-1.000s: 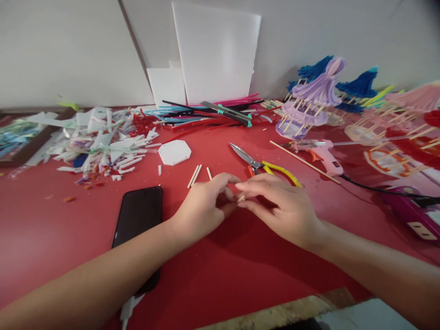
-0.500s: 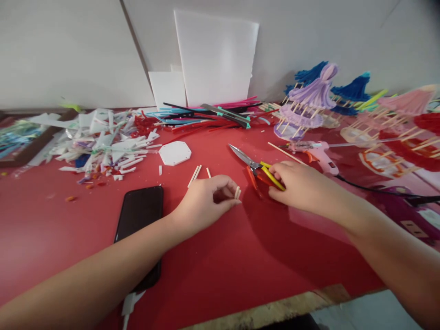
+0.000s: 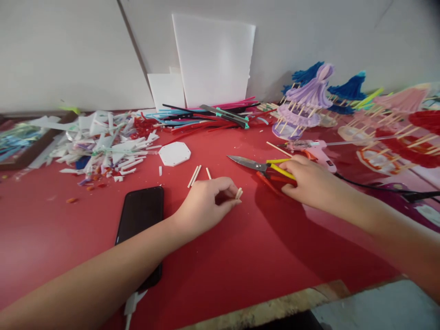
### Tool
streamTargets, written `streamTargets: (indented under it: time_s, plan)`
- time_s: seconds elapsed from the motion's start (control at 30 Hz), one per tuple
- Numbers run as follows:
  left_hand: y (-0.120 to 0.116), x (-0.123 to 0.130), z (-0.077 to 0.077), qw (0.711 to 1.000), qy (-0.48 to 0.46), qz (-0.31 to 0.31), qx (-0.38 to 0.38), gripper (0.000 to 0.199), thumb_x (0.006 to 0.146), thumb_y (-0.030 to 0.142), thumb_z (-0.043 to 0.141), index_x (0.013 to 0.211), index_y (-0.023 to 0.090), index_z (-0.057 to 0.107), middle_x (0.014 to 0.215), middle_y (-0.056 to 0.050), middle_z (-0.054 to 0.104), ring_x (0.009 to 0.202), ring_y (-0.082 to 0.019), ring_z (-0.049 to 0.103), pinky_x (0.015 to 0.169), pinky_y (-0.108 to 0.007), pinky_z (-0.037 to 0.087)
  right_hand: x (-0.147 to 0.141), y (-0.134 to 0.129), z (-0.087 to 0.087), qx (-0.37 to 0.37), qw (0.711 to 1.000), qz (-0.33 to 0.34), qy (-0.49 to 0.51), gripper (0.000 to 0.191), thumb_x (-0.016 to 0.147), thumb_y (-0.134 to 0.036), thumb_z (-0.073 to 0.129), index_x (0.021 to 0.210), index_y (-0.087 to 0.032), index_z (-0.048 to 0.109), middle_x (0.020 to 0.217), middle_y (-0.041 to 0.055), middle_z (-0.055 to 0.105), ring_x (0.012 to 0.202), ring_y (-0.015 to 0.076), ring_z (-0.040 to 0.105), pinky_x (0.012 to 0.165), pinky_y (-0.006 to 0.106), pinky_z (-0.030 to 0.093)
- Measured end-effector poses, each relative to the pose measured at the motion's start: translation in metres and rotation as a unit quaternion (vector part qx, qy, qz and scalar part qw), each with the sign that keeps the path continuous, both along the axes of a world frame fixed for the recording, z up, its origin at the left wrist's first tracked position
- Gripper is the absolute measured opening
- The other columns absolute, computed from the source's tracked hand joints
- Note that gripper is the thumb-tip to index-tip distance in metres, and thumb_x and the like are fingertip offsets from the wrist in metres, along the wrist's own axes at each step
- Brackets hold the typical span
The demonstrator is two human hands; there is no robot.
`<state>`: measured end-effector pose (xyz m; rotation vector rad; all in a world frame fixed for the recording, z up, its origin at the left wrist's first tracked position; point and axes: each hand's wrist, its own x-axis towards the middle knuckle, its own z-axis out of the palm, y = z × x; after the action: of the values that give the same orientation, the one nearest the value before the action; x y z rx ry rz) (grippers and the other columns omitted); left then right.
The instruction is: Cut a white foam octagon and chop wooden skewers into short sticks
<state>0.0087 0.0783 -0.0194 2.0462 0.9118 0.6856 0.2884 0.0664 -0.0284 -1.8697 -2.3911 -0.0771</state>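
Observation:
My left hand [image 3: 206, 201] is closed in a pinch on short wooden sticks [image 3: 239, 193], with their cut ends showing at the fingertips. Just beyond it, more short sticks [image 3: 194, 176] lie on the red tabletop [image 3: 220, 275]. At the right, my right hand [image 3: 305, 178] grips the scissors [image 3: 263, 166] by their yellow and red handles. The blades point left and look closed. Past my right hand lies a longer wooden stick [image 3: 277, 149], partly covered by it. A white octagonal plate [image 3: 174, 154] with small holes along its edge rests beyond my left hand.
A black phone [image 3: 140, 213] with a cable lies under my left forearm. Scraps [image 3: 103, 146] heap at the far left. A utility knife [image 3: 225, 115] rests on pipe cleaners [image 3: 185, 120]. A pink glue gun [image 3: 321, 155] and fuzzy-roofed stick models [image 3: 309, 98] stand right.
My right hand has shifted right with the scissors, which have turned so the blades lie flatter across the table. My left hand keeps its pinch, almost unmoved.

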Motion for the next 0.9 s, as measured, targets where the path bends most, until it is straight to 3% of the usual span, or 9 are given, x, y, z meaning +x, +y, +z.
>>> streamTargets:
  time_s: [0.07,0.13,0.2,0.33,0.43,0.73,0.9]
  plan:
    - [-0.001,-0.001,-0.002,0.999,0.009,-0.007,0.039,0.007,0.079,0.013,0.063,0.074,0.017,0.06,0.076,0.0,0.069,0.07,-0.013,0.064,0.064,-0.023,0.049,0.008,-0.003,0.002,0.019,0.999,0.013,0.026,0.024,0.071,-0.022,0.059,0.095,-0.019,0.058,0.1,0.0107,0.061,0.088,0.0264,0.061,0.074,0.037,0.047]
    - [-0.001,-0.001,-0.003,0.999,0.007,-0.007,0.048,0.008,0.079,0.013,0.064,0.073,0.017,0.06,0.075,0.0,0.069,0.069,-0.012,0.064,0.063,-0.022,0.048,0.012,-0.01,0.008,0.017,0.998,0.013,0.067,0.019,0.073,-0.031,0.063,0.087,-0.021,0.055,0.085,0.0072,0.061,0.075,0.0233,0.059,0.066,0.035,0.046]
    - [-0.001,0.0,-0.003,0.999,0.002,0.0,0.035,0.008,0.079,0.014,0.065,0.072,0.017,0.061,0.074,0.0,0.069,0.068,-0.012,0.064,0.062,-0.021,0.047,0.011,-0.018,0.016,-0.005,0.994,0.023,0.108,0.029,0.074,-0.045,0.066,0.085,-0.021,0.053,0.078,0.0049,0.059,0.065,0.0203,0.056,0.058,0.032,0.043]
    - [-0.001,0.002,0.0,1.0,0.001,0.012,-0.001,0.009,0.08,0.013,0.064,0.071,0.016,0.064,0.073,0.0,0.07,0.066,-0.011,0.063,0.059,-0.02,0.046,0.002,-0.032,0.031,-0.043,0.987,0.093,0.127,0.045,0.073,-0.064,0.062,0.087,-0.023,0.051,0.087,0.008,0.061,0.073,0.0241,0.059,0.063,0.036,0.047]
    - [-0.002,0.002,0.001,0.999,0.001,0.01,-0.035,0.012,0.079,0.008,0.062,0.07,0.016,0.065,0.072,0.001,0.07,0.066,-0.011,0.064,0.058,-0.018,0.046,-0.003,-0.036,0.034,-0.029,0.987,0.115,0.106,0.05,0.071,-0.072,0.06,0.08,-0.024,0.049,0.085,0.009,0.061,0.073,0.0266,0.061,0.062,0.04,0.048]
    - [-0.002,0.001,0.001,0.999,0.006,0.021,-0.03,0.014,0.072,0.002,0.063,0.074,0.016,0.064,0.076,0.001,0.071,0.067,-0.01,0.064,0.06,-0.018,0.047,-0.008,-0.033,0.023,0.031,0.991,0.13,0.029,0.038,0.079,-0.06,0.057,0.08,-0.023,0.048,0.077,0.009,0.061,0.07,0.0285,0.063,0.057,0.039,0.045]
    - [-0.001,0.001,0.003,0.998,0.019,0.027,-0.053,0.01,0.073,0.006,0.064,0.072,0.016,0.063,0.074,0.0,0.07,0.067,-0.011,0.063,0.059,-0.019,0.046,-0.01,-0.032,0.025,0.073,0.987,0.144,0.013,0.038,0.079,-0.061,0.056,0.076,-0.024,0.047,0.073,0.0077,0.061,0.063,0.025,0.061,0.051,0.036,0.041]
